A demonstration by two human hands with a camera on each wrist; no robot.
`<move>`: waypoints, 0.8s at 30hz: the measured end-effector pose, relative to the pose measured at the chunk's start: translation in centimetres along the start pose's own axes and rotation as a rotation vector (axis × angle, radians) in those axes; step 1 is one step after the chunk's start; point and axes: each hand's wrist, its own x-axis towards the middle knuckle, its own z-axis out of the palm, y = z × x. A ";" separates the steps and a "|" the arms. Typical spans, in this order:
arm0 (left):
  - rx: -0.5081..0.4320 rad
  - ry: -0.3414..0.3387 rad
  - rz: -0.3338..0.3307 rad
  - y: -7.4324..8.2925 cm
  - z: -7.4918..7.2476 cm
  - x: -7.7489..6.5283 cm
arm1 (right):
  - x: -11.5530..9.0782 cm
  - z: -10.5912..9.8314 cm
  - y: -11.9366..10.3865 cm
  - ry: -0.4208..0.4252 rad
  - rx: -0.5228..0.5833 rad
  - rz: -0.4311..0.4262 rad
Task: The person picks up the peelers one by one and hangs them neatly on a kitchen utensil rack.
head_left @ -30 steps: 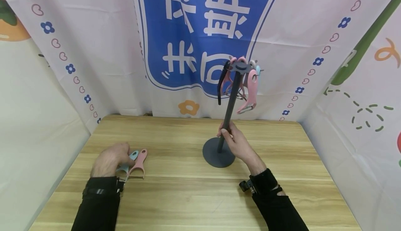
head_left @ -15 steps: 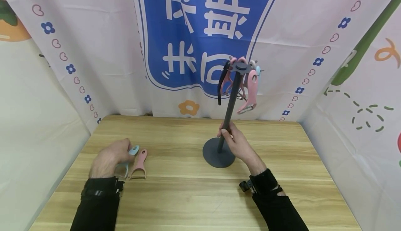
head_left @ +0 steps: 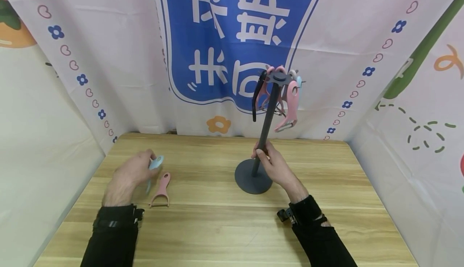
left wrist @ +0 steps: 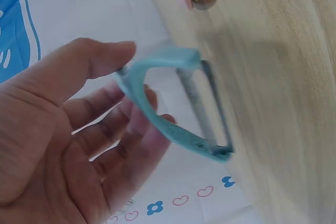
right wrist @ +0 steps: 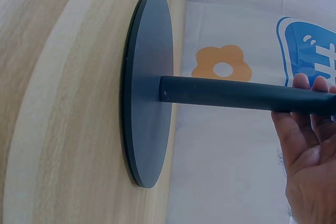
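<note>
A light blue peeler [left wrist: 139, 85] is pinched between the thumb and fingers of my left hand [head_left: 132, 174], lifted off the table, its blade end facing away from the palm in the left wrist view. On the wood to the right of that hand lies a pink peeler [head_left: 163, 188]. My right hand [head_left: 277, 168] grips the post of a dark grey stand [head_left: 267, 122], whose round base [right wrist: 152, 93] rests on the table. Several peelers hang from the stand's top, among them a pink one [head_left: 291, 106] at the front and a black one [head_left: 258, 96] at the left.
The wooden table [head_left: 217, 226] has a printed cloth [head_left: 137, 57] hanging behind it, close to its back edge. More white cloth [head_left: 409, 178] lines the right side. The hanging peelers stick out around the top of the stand.
My left hand has raised the light blue peeler and moved it slightly away from me, apart from the pink peeler, which has shifted and straightened. The right hand and stand stay put.
</note>
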 end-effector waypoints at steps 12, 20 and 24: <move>0.048 0.249 0.112 0.7 0.4 0.6 | 0.1 0.0 0.2 -0.005 -0.011 -0.015; 0.037 0.326 0.141 1.0 0.4 1.0 | 0.1 0.0 0.2 -0.004 -0.005 -0.019; 0.025 0.385 0.164 1.4 0.5 1.3 | 0.1 0.0 0.2 -0.001 -0.008 -0.021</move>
